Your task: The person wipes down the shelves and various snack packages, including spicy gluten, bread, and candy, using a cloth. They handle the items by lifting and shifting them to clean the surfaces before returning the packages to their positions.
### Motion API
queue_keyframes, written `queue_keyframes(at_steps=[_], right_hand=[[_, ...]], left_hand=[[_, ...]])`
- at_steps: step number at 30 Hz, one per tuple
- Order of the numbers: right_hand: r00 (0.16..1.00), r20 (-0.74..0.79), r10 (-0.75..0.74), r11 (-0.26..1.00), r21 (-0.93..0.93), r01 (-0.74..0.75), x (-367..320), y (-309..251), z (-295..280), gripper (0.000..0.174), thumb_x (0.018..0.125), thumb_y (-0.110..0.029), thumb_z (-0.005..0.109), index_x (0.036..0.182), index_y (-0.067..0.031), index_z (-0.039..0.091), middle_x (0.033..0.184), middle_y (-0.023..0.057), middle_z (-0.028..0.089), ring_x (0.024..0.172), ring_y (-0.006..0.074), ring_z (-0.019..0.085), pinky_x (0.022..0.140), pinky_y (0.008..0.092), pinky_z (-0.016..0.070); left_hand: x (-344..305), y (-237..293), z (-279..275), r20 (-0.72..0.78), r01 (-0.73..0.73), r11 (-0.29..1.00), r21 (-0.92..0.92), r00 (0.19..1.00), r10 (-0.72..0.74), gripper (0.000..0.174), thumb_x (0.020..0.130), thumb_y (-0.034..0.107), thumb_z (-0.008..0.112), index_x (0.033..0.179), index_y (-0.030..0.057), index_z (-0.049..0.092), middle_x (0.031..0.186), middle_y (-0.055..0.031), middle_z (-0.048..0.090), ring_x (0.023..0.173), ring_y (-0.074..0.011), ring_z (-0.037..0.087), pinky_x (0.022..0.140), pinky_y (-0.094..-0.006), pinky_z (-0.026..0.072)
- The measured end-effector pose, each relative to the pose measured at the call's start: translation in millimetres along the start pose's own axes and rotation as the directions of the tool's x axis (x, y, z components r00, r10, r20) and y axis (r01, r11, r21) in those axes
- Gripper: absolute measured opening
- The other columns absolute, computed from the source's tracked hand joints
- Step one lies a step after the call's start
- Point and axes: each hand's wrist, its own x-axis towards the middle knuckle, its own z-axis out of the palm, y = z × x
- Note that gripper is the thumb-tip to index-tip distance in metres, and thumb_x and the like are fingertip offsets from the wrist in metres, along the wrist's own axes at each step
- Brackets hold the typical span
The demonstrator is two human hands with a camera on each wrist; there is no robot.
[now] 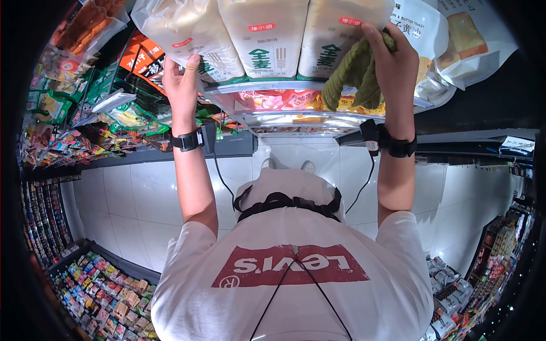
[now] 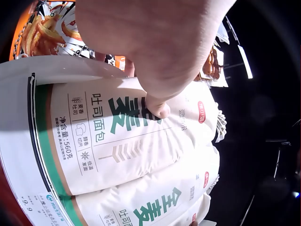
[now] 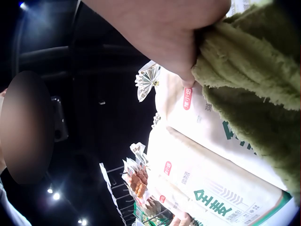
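Three white bags of sliced bread with green print stand in a row on a shelf: a left bag (image 1: 185,25), a middle bag (image 1: 263,42) and a right bag (image 1: 333,31). My left hand (image 1: 181,82) grips the left bag at its outer side. In the left wrist view the thumb (image 2: 160,107) presses on its printed front, and the other fingers are mostly hidden. My right hand (image 1: 398,68) holds a fuzzy green cloth (image 1: 354,74), which hangs over the shelf edge. The right thumb (image 3: 187,77) lies against the right bag near its red label.
A price strip (image 1: 273,86) runs along the shelf front, with pink packets (image 1: 273,100) on the shelf below. Toast bags (image 1: 463,42) stand at the right. Hanging snack packets (image 1: 51,105) fill the left side. White tiled floor (image 1: 142,193) lies below, with a snack bin (image 1: 108,295) behind.
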Motion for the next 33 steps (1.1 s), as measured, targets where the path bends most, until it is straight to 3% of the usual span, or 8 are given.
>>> queue_keyframes(at_steps=[5, 7, 14, 19, 24, 27, 29, 33], right_hand=[[0.997, -0.021, 0.068, 0.993, 0.103, -0.065, -5, -5, 5, 0.043, 0.099, -0.033, 0.087, 0.127, -0.0017, 0.077, 0.095, 0.0086, 0.081, 0.084, 0.0129, 0.074, 0.079, 0.0322, 0.0585], [0.994, -0.092, -0.052, 0.993, 0.099, 0.061, -9, -7, 8, 0.047, 0.096, -0.028, 0.089, 0.13, -0.0003, 0.074, 0.103, 0.0112, 0.079, 0.088, 0.0177, 0.075, 0.081, 0.0346, 0.0587], [0.955, -0.199, -0.218, 0.968, -0.168, 0.186, -66, 4, -7, 0.051, 0.091, -0.02, 0.091, 0.132, -0.0007, 0.068, 0.117, 0.0152, 0.07, 0.103, 0.0301, 0.07, 0.087, 0.0412, 0.0573], [0.998, 0.005, 0.069, 0.996, -0.056, -0.069, -92, 37, -55, 0.041, 0.093, -0.013, 0.087, 0.129, -0.0037, 0.069, 0.116, 0.014, 0.072, 0.101, 0.0304, 0.072, 0.089, 0.0406, 0.0569], [0.993, -0.054, 0.108, 0.982, -0.149, -0.115, -71, 104, -118, 0.037, 0.098, -0.019, 0.084, 0.127, -0.0004, 0.07, 0.114, 0.0151, 0.075, 0.093, 0.0275, 0.074, 0.08, 0.0378, 0.0576], [0.99, -0.05, 0.135, 0.97, -0.197, -0.142, -60, 142, -138, 0.041, 0.097, -0.022, 0.085, 0.127, 0.0016, 0.069, 0.109, 0.0156, 0.077, 0.08, 0.024, 0.071, 0.074, 0.0363, 0.0559], [0.974, 0.004, 0.227, 0.959, -0.175, -0.222, -55, 147, -142, 0.045, 0.097, -0.025, 0.085, 0.129, 0.0033, 0.07, 0.105, 0.0154, 0.078, 0.07, 0.021, 0.064, 0.067, 0.0359, 0.0528], [0.975, 0.03, 0.219, 0.975, -0.03, -0.218, -49, 167, -134, 0.049, 0.097, -0.028, 0.085, 0.133, 0.0032, 0.071, 0.111, 0.0162, 0.081, 0.067, 0.0179, 0.061, 0.065, 0.0339, 0.0504]], left_hand=[[0, -2, -1, -0.018, 0.028, 0.999, 0.032, 0.999, -0.027, 0.044, 0.108, 0.012, 0.075, 0.147, -0.0018, 0.059, 0.14, -0.0108, 0.07, 0.126, -0.0169, 0.064, 0.112, -0.0341, 0.047], [1, 2, 2, 0.002, 0.005, 1.0, -0.012, 1.0, -0.005, 0.045, 0.108, 0.012, 0.075, 0.148, -0.0014, 0.058, 0.141, -0.0109, 0.068, 0.127, -0.0177, 0.063, 0.113, -0.0348, 0.0463], [-7, 20, 17, -0.08, -0.061, 0.998, -0.004, 0.995, 0.061, 0.057, 0.106, 0.004, 0.073, 0.156, -0.0027, 0.049, 0.152, -0.0145, 0.06, 0.134, -0.0216, 0.058, 0.118, -0.0391, 0.0434], [-43, 34, 45, -0.288, -0.127, 0.955, 0.269, 0.935, 0.206, 0.069, 0.106, 0.007, 0.075, 0.164, -0.0033, 0.039, 0.158, -0.0172, 0.056, 0.138, -0.0246, 0.057, 0.119, -0.0397, 0.0438], [-107, 35, 88, -0.239, -0.167, 0.689, 0.705, 0.859, 0.453, 0.037, 0.102, 0.009, 0.074, 0.134, -0.0038, 0.061, 0.13, -0.0142, 0.065, 0.115, -0.0258, 0.06, 0.1, -0.0413, 0.0486], [-126, 55, 161, 0.045, -0.305, 0.695, 0.651, 0.929, 0.366, 0.017, 0.102, 0.002, 0.069, 0.117, -0.0042, 0.071, 0.111, -0.0137, 0.072, 0.095, -0.0235, 0.068, 0.087, -0.0362, 0.0548], [-137, 57, 211, 0.078, -0.186, 0.797, 0.574, 0.982, 0.173, 0.018, 0.104, 0.005, 0.07, 0.121, -0.002, 0.072, 0.109, -0.0117, 0.076, 0.094, -0.023, 0.071, 0.089, -0.0354, 0.0565], [-135, 46, 284, 0.091, -0.168, 0.812, 0.559, 0.986, 0.141, 0.022, 0.105, 0.013, 0.075, 0.122, -0.0014, 0.074, 0.107, -0.0138, 0.079, 0.084, -0.016, 0.074, 0.07, -0.0303, 0.0588]])
